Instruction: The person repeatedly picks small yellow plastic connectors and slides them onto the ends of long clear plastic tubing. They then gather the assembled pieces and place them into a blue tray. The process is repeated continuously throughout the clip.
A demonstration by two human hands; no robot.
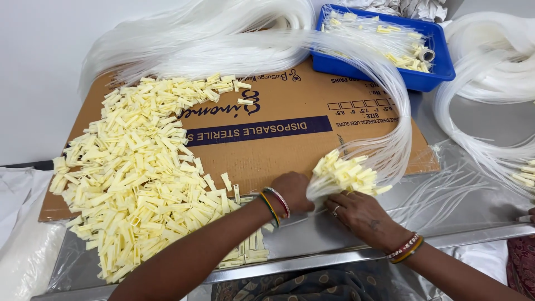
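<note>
My left hand (pixel 293 191) grips a bundle of thin clear plastic tubes (pixel 384 106) near its end, where a cluster of pale yellow clamps (pixel 346 174) is fitted onto the tubes. Beside it, my right hand (pixel 359 213) rests with its fingertips on the underside of that clamp cluster. Both wrists carry bangles. The bundle arcs up and back toward a blue tray (pixel 432 78). A large heap of loose pale yellow clamps (pixel 134 167) lies left of my hands on a flattened cardboard box (pixel 278 145).
The blue tray holds more tubes with clamps. Long loops of clear tubing (pixel 212 33) lie across the back, and another coil (pixel 490 83) at the right. Clear plastic sheeting (pixel 446 195) covers the steel table; its front edge (pixel 334 257) runs below my hands.
</note>
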